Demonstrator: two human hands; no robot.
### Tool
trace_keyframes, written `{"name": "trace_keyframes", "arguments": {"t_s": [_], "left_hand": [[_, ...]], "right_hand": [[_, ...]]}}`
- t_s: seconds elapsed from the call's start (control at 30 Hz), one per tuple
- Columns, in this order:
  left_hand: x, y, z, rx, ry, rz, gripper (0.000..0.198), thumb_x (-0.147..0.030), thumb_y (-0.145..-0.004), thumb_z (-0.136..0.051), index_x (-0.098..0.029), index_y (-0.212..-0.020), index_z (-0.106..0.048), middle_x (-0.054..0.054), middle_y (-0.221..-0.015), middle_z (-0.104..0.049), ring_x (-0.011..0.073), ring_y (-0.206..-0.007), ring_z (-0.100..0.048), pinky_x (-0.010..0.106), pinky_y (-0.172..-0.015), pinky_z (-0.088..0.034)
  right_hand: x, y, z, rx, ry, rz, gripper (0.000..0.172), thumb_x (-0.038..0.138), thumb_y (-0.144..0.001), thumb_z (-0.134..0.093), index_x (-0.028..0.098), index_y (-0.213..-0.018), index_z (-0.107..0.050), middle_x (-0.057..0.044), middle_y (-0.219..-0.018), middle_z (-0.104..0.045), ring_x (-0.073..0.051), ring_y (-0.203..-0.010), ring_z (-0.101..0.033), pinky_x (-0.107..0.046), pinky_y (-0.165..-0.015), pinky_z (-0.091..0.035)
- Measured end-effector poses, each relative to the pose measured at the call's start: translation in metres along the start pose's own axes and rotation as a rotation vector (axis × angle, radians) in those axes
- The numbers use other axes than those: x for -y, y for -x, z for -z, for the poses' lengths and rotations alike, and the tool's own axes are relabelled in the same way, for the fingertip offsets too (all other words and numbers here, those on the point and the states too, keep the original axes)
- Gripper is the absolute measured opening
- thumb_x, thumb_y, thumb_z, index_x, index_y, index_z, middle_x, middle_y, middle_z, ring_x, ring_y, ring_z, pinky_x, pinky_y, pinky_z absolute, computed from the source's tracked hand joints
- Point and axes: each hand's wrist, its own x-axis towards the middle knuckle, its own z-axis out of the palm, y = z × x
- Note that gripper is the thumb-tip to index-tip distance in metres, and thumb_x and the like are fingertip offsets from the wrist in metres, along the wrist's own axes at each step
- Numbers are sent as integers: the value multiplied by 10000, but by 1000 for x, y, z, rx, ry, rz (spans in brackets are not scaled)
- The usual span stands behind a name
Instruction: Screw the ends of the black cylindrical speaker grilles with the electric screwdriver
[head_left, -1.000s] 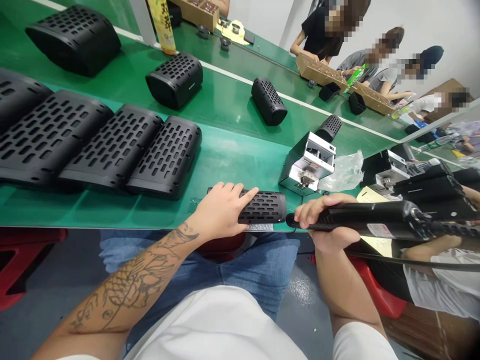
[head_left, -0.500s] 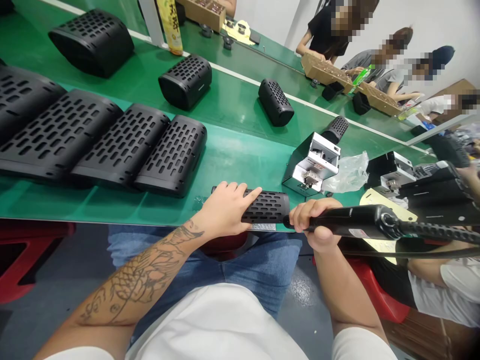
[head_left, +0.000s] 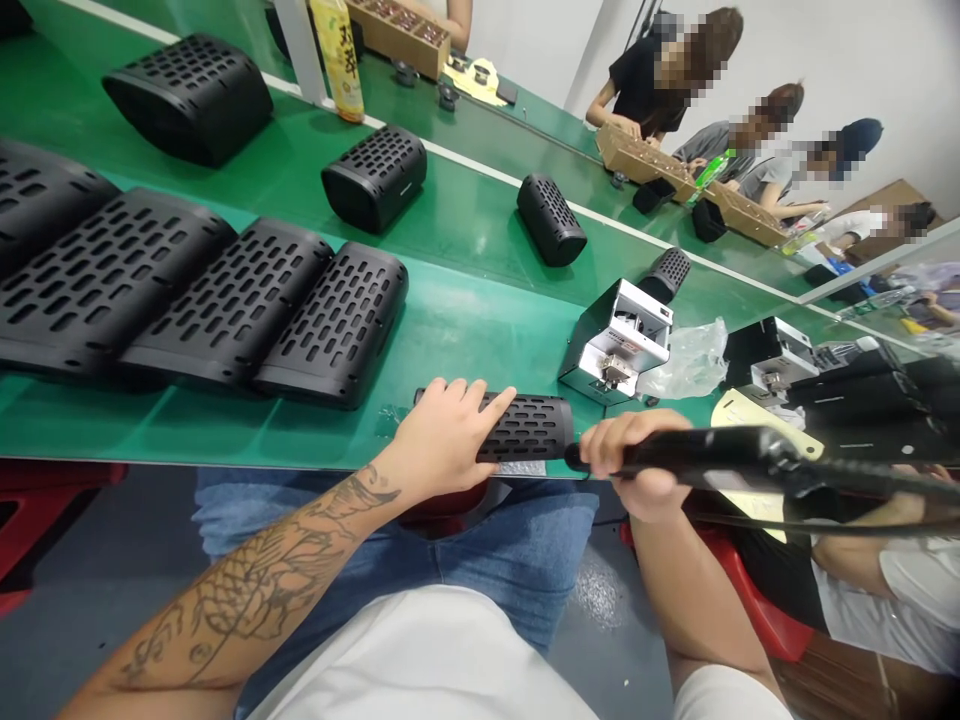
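Observation:
My left hand [head_left: 444, 438] lies over a black speaker housing [head_left: 534, 428] with a slotted grille, gripping it near the table's front edge. The fingers reach across its top and hide its left part. In my right hand [head_left: 637, 462] is a black electric screwdriver [head_left: 709, 458], held nearly level with the fingers wrapped round its front part. Its tip end points left at the housing's right end; whether it touches a screw cannot be made out. The cable end trails off to the right, blurred. Just behind the housing stands a black-and-silver screw feeder [head_left: 624, 345].
Several larger slotted housings [head_left: 330, 325] lean in a row at left. Single housings [head_left: 379, 178] stand along the green table [head_left: 465, 310]. A clear plastic bag [head_left: 694, 360] lies by the feeder. A second feeder [head_left: 772, 355] and a co-worker's arm [head_left: 855, 540] are at right.
The view has shifted slightly, so most things sit a little lower in the picture. Both hands keep their hold on the housing and the electric screwdriver; the tool's rear is now blurred.

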Motion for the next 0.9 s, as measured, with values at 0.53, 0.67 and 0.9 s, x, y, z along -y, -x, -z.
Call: {"name": "trace_keyframes", "arguments": {"t_s": [0.53, 0.67, 0.9], "left_hand": [[44, 39, -38, -397, 333, -84, 921, -465, -1013, -876, -242, -1818, -489, 267, -1798, -568, 493, -1655, -600, 724, -1416, -463], [61, 51, -76, -516, 532, -43, 1242, -401, -880, -1004, -293, -1879, -274, 289, -1898, -399, 525, -1779, -469, 750, -1408, -493], [59, 47, -95, -556, 610, -46, 1275, -341, -883, -999, -266, -1881, -210, 291, -1878, -413, 477, -1795, -464, 720, -1456, -457]], "right_hand": [[-55, -72, 84, -512, 336, 82, 406, 621, -920, -956, 326, -959, -680, 80, -599, -633, -177, -471, -593, -376, -521, -569], [-30, -64, 56, -509, 273, 162, 443, 647, -923, -956, 298, -1013, -699, 104, -596, -626, -153, -437, -574, -339, -498, -586], [14, -16, -40, -140, 49, 179, 374, 713, -999, -905, 378, -1136, -809, 92, -602, -678, -169, -364, -566, -349, -433, -595]]}}
